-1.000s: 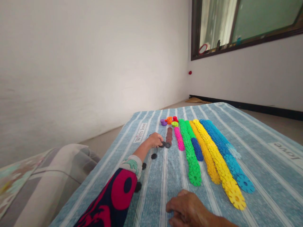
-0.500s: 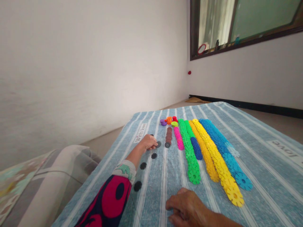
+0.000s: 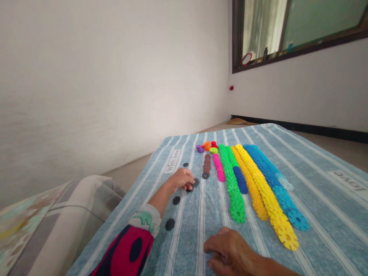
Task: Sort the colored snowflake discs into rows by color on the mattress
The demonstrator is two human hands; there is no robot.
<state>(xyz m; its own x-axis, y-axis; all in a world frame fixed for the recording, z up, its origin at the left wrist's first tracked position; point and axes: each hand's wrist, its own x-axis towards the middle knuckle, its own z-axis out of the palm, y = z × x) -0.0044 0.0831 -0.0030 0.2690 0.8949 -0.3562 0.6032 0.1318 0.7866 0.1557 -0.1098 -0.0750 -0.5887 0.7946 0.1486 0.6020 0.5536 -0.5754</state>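
Observation:
My left hand (image 3: 184, 179) reaches out over the striped blue bedsheet (image 3: 316, 199), fingers curled down onto a loose black toothed disc (image 3: 189, 188). More black discs lie apart from it: one just beyond the fingertips (image 3: 196, 181), one farther off (image 3: 185, 165), and two nearer me (image 3: 176, 200) (image 3: 170, 224). To the right of the hand runs a short brown row (image 3: 206, 165) of overlapped discs. My right hand (image 3: 230, 251) rests knuckles-up on the sheet close to me, fingers curled under; what they cover is hidden.
Long rows of overlapped discs lie side by side: pink (image 3: 219, 168), green (image 3: 232, 184), dark blue (image 3: 240, 180), orange-yellow (image 3: 253, 188), yellow (image 3: 267, 195), blue (image 3: 276, 184). A small mixed cluster (image 3: 207, 147) sits at their far end. A grey cushion (image 3: 71, 214) lies left of the bed.
My left hand drew back from the near end of the brown row toward me, leaving a black disc there, and now sits over another loose black disc. The right hand barely moved.

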